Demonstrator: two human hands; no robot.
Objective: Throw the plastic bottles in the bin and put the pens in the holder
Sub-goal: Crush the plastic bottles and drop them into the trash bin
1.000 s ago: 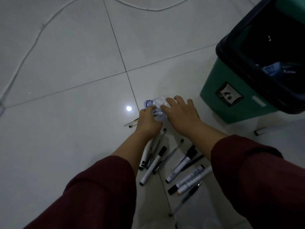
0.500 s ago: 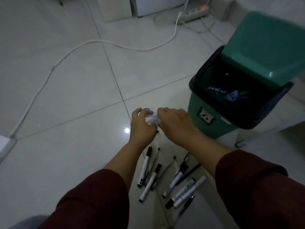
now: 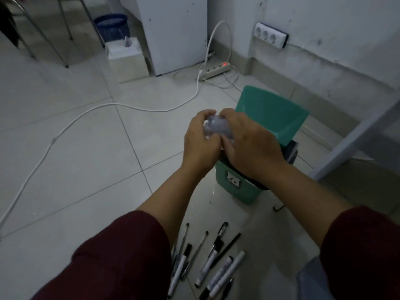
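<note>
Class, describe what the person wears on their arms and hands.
Both arms wear dark maroon long sleeves, the left sleeve and right sleeve pushed up so the forearms are uncovered. The left hand and right hand show no gloves.

The bin [image 3: 242, 187] at the right is green with a black liner edge. The near pens [image 3: 213, 265] are white with black caps. Both sleeves [image 3: 121, 256] are dark red. The floor [image 3: 86, 159] is pale grey tile, and the far basket [image 3: 112, 27] is blue.

Both hands, the left hand [image 3: 200, 146] and the right hand [image 3: 249, 146], have lifted the squashed bottle [image 3: 216, 126] up off the floor and now hold it over the green bin [image 3: 242, 191].
</note>
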